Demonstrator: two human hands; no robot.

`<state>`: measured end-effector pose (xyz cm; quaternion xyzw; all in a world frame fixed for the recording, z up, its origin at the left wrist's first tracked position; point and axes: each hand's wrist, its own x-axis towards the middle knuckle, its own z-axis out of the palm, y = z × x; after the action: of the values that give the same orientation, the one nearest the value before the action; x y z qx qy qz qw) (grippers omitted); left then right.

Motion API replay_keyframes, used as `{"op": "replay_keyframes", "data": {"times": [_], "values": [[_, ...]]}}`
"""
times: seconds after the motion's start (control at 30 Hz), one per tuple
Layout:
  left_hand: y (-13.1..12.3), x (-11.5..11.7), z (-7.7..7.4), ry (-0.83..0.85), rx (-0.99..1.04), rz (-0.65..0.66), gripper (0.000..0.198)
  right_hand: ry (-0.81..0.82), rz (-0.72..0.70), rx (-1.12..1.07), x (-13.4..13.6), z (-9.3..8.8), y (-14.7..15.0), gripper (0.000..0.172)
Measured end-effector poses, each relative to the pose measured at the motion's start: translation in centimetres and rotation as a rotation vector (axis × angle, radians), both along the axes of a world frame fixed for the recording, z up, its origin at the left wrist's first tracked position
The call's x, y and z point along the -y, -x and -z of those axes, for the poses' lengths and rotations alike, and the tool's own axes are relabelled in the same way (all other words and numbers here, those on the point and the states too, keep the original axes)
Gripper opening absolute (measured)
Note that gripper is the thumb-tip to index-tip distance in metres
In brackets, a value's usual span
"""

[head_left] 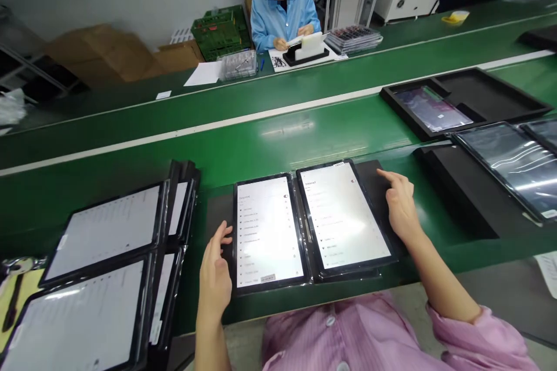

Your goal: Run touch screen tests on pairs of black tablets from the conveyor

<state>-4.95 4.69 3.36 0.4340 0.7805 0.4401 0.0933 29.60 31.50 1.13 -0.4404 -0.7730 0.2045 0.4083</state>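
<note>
Two tablets with lit white screens, the left tablet and the right tablet, lie side by side on a black tray. Both screens show an "Internet" list. At the tray's left side is my left hand, fingers loosely bent and apart near the left tablet's edge. My right hand is by the tray's far right corner, its index finger stretched toward it and the other fingers partly curled. Neither hand visibly holds anything; contact with the tray's edges is hard to make out.
Stacked trays with lit tablets stand at left, over a yellow sheet. Dark-screened tablets and a black tray lie at right. Across the green conveyor belt, a person in blue works beside a green crate.
</note>
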Motion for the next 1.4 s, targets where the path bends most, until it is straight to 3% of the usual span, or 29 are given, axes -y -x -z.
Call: {"op": "replay_keyframes", "data": {"times": [0.4,0.5,0.6,0.73,0.83,0.93,1.03,1.17,1.27,1.33,1.4], "values": [[0.2,-0.8,-0.5,0.001,0.054,-0.031,0.111,0.004,0.035,-0.094,0.0,-0.3,-0.5,0.066],[0.0,-1.0,-0.6,0.004,0.050,-0.040,0.108,-0.022,0.011,-0.180,0.2,-1.2,-0.7,0.064],[0.0,-1.1,-0.6,-0.008,0.044,-0.038,0.106,-0.077,-0.179,-0.063,1.4,-2.8,-0.4,0.061],[0.1,-1.0,-0.5,-0.014,0.033,-0.024,0.105,-0.214,-0.584,0.399,4.6,-4.5,2.1,0.051],[0.2,-0.9,-0.4,-0.025,0.030,-0.018,0.104,-0.328,-0.669,0.544,6.3,-4.7,4.1,0.048],[0.2,-0.9,-0.3,-0.029,0.021,-0.011,0.103,-0.338,-0.645,0.554,6.2,-4.6,4.0,0.039],[0.0,-0.8,-0.3,-0.036,0.006,-0.010,0.102,-0.289,-0.584,0.435,4.6,-4.2,1.6,0.041],[-0.2,-0.5,-0.3,-0.071,-0.031,-0.009,0.098,-0.128,-0.305,0.080,2.4,-3.0,-2.0,0.065],[-0.3,-0.4,-0.5,-0.030,-0.085,0.035,0.098,-0.059,-0.117,-0.142,2.0,-1.9,-2.8,0.068],[-0.2,-0.4,-0.6,0.063,-0.139,0.091,0.103,-0.065,-0.119,-0.190,2.1,-1.4,-2.7,0.067],[-0.1,-0.5,-0.6,0.145,-0.191,0.146,0.113,-0.061,-0.210,-0.126,2.2,-1.3,-2.4,0.068]]}}
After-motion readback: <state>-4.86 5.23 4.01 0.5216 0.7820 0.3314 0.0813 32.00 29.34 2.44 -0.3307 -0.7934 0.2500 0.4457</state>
